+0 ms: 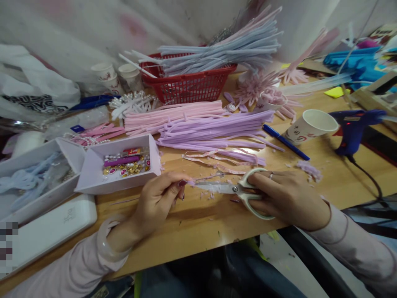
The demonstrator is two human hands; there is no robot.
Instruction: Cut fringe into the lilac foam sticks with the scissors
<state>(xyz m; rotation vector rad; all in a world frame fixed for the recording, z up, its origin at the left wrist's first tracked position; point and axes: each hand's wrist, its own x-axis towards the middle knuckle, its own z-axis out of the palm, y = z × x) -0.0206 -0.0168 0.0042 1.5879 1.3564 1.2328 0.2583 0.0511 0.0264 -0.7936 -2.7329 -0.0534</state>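
My right hand point(285, 194) has its fingers through the pale handles of a pair of scissors point(235, 189), whose blades point left. Pinched in my left hand point(159, 196) is a thin purple pipe cleaner point(191, 182), right at the blade tips. A stripped-looking stretch of stem shows beyond the fingers. Purple fluff point(212, 194) lies scattered on the table below the blades. Behind the scissors rest a pink measuring tape point(214, 155) and a bundle of purple pipe cleaners point(211, 128).
Left stands a white box point(118, 182) of beads and gems, beside a white power bank point(62, 227). Pink pipe cleaners point(176, 116) and a red basket point(189, 85) are behind. On the right are a blue pen point(285, 142), a paper cup point(312, 126) and a corded glue gun point(352, 128).
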